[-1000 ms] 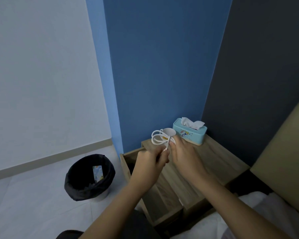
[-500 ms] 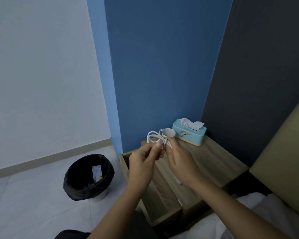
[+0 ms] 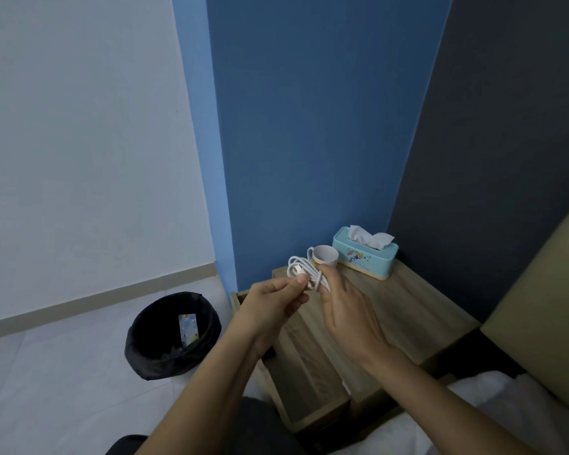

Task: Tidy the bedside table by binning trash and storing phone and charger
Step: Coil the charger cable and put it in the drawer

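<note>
Head view: both hands hold a coiled white charger cable (image 3: 304, 274) above the bedside table (image 3: 418, 307). The left hand (image 3: 273, 305) pinches the plug end; the right hand (image 3: 345, 305) grips the loops. The cable looks light, limp and springy, so I judge it best held across the bundled loops. No phone shows.

Blue wall (image 3: 309, 126), white wall (image 3: 79, 126), pale floor (image 3: 63, 389).
</note>
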